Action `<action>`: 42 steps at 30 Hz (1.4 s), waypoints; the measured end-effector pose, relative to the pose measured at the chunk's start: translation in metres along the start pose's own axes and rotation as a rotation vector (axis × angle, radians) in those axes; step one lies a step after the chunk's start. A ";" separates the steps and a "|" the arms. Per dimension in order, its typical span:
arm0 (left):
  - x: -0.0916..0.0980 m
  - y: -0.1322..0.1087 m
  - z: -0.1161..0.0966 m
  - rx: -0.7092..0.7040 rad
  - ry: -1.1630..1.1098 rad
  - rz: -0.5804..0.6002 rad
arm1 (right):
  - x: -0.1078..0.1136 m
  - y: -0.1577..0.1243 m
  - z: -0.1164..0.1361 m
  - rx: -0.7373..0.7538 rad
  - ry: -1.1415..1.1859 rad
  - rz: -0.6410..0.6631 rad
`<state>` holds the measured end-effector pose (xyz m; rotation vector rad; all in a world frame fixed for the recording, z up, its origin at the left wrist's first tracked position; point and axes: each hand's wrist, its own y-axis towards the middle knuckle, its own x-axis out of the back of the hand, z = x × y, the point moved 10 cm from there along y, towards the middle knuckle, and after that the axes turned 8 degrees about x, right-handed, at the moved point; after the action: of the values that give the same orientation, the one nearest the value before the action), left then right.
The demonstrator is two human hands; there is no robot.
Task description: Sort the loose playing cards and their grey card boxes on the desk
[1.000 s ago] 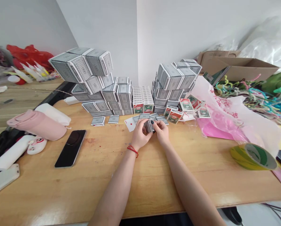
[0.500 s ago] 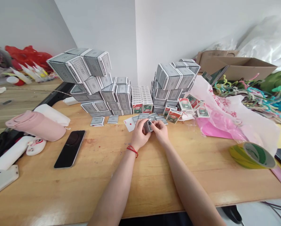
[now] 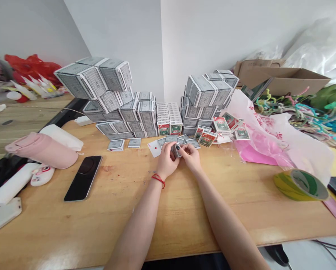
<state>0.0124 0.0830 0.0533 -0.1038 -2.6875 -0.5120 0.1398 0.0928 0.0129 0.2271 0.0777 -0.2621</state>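
Both hands meet at the middle of the table around small grey-backed playing cards (image 3: pixel 176 151). My left hand (image 3: pixel 167 160), with a red cord on the wrist, is closed on them from the left. From the right, the fingers of my right hand (image 3: pixel 191 156) pinch the same cards; a dark nail shows at the top. How many cards there are is hidden by the fingers. Just behind lie spread cards (image 3: pixel 192 142), most back up, and a face-up ace of diamonds (image 3: pixel 154 148). Two small card piles (image 3: pixel 134 143) lie further left.
Blocks built of cards rise in a left stack (image 3: pixel 111 101) and a right stack (image 3: pixel 206 95), with boxed decks (image 3: pixel 169 120) between. Loose card boxes (image 3: pixel 207 138) lie right of these. A phone (image 3: pixel 83 178), pink bottle (image 3: pixel 44 150), tape roll (image 3: pixel 300 185) and plastic bag (image 3: pixel 272 138) surround the work area.
My right fingers have shifted slightly on the cards, the dark-nailed one a little to the left. Otherwise the hands stay in place, and the view has moved slightly.
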 end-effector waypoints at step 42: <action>0.009 -0.006 -0.021 -0.094 -0.018 -0.091 | -0.027 -0.011 -0.016 -0.205 0.262 0.225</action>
<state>0.0116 0.0694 0.0728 -0.0129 -2.6954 -0.6679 0.1103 0.0927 -0.0023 0.0636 0.3351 0.0016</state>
